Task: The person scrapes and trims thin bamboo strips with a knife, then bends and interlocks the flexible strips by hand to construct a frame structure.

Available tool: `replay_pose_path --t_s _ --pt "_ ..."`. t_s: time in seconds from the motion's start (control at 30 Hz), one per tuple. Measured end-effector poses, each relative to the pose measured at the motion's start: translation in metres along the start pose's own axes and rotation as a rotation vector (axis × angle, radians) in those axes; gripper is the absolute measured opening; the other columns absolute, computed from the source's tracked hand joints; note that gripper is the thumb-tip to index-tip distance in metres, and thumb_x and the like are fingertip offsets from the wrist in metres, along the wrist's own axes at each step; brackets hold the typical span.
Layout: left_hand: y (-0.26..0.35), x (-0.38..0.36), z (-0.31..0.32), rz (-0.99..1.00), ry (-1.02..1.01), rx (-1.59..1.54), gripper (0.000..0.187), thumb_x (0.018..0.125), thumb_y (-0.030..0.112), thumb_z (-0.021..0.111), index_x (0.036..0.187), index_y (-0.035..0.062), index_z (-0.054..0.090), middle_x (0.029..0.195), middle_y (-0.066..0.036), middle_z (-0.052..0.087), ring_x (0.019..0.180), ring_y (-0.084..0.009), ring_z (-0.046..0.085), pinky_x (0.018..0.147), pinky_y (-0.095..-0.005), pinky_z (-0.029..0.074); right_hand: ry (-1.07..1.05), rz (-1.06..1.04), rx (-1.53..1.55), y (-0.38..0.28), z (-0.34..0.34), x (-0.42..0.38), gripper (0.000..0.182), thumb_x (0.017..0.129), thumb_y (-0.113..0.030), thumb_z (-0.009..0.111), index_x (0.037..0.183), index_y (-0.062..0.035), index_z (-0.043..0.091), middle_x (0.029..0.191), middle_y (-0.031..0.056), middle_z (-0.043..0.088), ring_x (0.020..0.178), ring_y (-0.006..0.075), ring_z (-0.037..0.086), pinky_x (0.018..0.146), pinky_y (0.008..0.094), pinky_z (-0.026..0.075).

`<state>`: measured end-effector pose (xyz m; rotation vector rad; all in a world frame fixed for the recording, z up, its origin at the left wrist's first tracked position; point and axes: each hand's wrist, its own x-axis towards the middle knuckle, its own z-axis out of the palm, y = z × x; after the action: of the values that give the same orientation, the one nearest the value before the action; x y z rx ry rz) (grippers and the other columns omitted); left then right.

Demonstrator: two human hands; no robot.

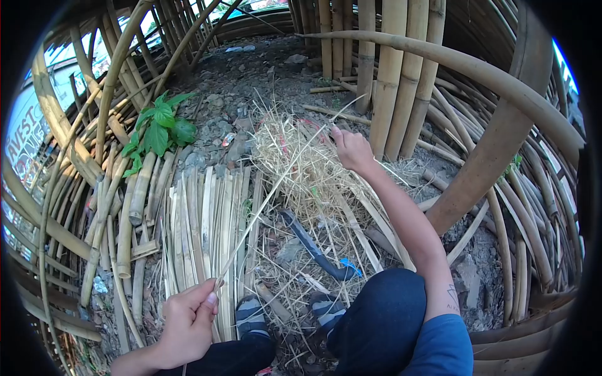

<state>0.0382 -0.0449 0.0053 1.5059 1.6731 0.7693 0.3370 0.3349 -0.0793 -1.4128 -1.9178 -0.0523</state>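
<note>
A long, thin bamboo strip (260, 210) runs taut and slanting between my two hands. My left hand (188, 323), low at the left, pinches its near end between thumb and fingers. My right hand (353, 149), arm stretched forward, is closed around the far end, and a short piece sticks out beyond the fingers. Beneath the right hand lies a heap of pale bamboo shavings (301, 169). On the ground between the heap and my feet rests a dark, bent tool (313, 247) whose exact kind I cannot make out, with a bit of blue material (351, 267) at its lower end.
Split bamboo slats (194, 232) lie side by side left of centre. Upright bamboo poles (401, 81) stand behind my right hand, and a long curved pole (476, 66) arches across the right. A leafy green plant (160, 125) grows at the left. Stony ground (251, 75) stretches behind the heap.
</note>
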Motion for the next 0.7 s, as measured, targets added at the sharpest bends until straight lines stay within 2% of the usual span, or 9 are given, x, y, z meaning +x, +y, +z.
replay_pose_path --t_s 0.07,0.1,0.17,0.27,0.33,0.4,0.53,0.6,0.7 --pt "0.003 0.004 0.005 -0.029 0.006 -0.042 0.029 0.100 0.007 0.041 0.124 -0.0021 0.054 0.073 0.001 0.049 0.053 -0.0019 0.037 0.046 -0.0175 0.033 -0.128 -0.144 0.160 -0.041 -0.014 -0.019 0.058 0.100 -0.042 0.028 0.078 -0.0008 0.063 0.067 0.0223 0.063 0.066 0.0438 0.062 0.064 0.0520 0.049" --pt "0.004 0.005 0.007 -0.065 0.012 -0.086 0.029 0.100 0.008 0.041 0.124 -0.0020 0.054 0.074 0.001 0.049 0.053 -0.0019 0.037 0.046 -0.0175 0.033 -0.135 -0.139 0.161 -0.060 -0.018 -0.030 0.058 0.100 -0.042 0.028 0.078 -0.0008 0.063 0.067 0.0223 0.063 0.066 0.0438 0.062 0.064 0.0520 0.049" --pt "0.007 0.006 0.006 -0.071 0.017 -0.101 0.029 0.101 0.008 0.041 0.124 -0.0018 0.054 0.074 0.001 0.048 0.053 -0.0018 0.037 0.046 -0.0175 0.032 -0.278 -0.215 0.282 -0.086 -0.023 -0.046 0.058 0.100 -0.042 0.030 0.076 -0.0011 0.063 0.060 0.0217 0.061 0.060 0.0419 0.062 0.060 0.0515 0.048" --pt "0.010 0.004 0.004 -0.062 0.041 -0.103 0.029 0.101 0.009 0.041 0.124 -0.0015 0.054 0.073 0.001 0.048 0.053 -0.0017 0.036 0.046 -0.0176 0.031 -0.197 -0.267 0.252 -0.080 -0.012 -0.034 0.058 0.100 -0.043 0.030 0.075 -0.0016 0.063 0.055 0.0207 0.058 0.055 0.0404 0.061 0.057 0.0509 0.048" --pt "0.009 0.003 0.005 -0.046 0.046 -0.099 0.029 0.101 0.009 0.041 0.125 -0.0014 0.053 0.073 0.001 0.047 0.053 -0.0016 0.036 0.046 -0.0176 0.031 -0.231 -0.195 0.266 -0.078 -0.015 -0.029 0.059 0.100 -0.044 0.029 0.076 -0.0021 0.064 0.055 0.0206 0.059 0.056 0.0391 0.062 0.055 0.0494 0.049" --pt "0.006 0.002 0.004 -0.020 0.055 -0.053 0.029 0.101 0.009 0.041 0.125 -0.0012 0.054 0.073 0.001 0.047 0.053 -0.0017 0.036 0.046 -0.0175 0.031 -0.138 -0.270 0.219 -0.080 -0.009 -0.031 0.062 0.100 -0.045 0.027 0.076 -0.0019 0.064 0.056 0.0204 0.059 0.057 0.0392 0.062 0.056 0.0491 0.049" --pt "0.009 0.001 0.004 -0.034 0.063 -0.066 0.029 0.100 0.008 0.041 0.124 -0.0011 0.054 0.073 0.001 0.048 0.052 -0.0017 0.036 0.046 -0.0176 0.032 -0.269 -0.147 0.071 -0.068 -0.018 -0.016 0.063 0.100 -0.045 0.027 0.077 -0.0012 0.065 0.058 0.0214 0.060 0.059 0.0401 0.063 0.059 0.0510 0.050" --pt "0.001 0.002 0.004 0.009 0.048 -0.015 0.028 0.100 0.008 0.041 0.124 -0.0011 0.055 0.073 0.001 0.048 0.052 -0.0017 0.037 0.045 -0.0177 0.032 -0.248 -0.132 0.082 -0.064 -0.014 -0.018 0.062 0.100 -0.044 0.027 0.078 -0.0009 0.065 0.059 0.0217 0.061 0.060 0.0398 0.063 0.060 0.0508 0.050" --pt "0.004 0.002 0.003 -0.001 0.047 -0.046 0.028 0.100 0.008 0.041 0.123 -0.0011 0.055 0.072 0.002 0.048 0.052 -0.0018 0.037 0.045 -0.0177 0.032 -0.197 -0.267 0.106 -0.066 -0.014 -0.024 0.062 0.100 -0.044 0.026 0.078 -0.0009 0.065 0.061 0.0211 0.062 0.062 0.0393 0.064 0.060 0.0502 0.050"
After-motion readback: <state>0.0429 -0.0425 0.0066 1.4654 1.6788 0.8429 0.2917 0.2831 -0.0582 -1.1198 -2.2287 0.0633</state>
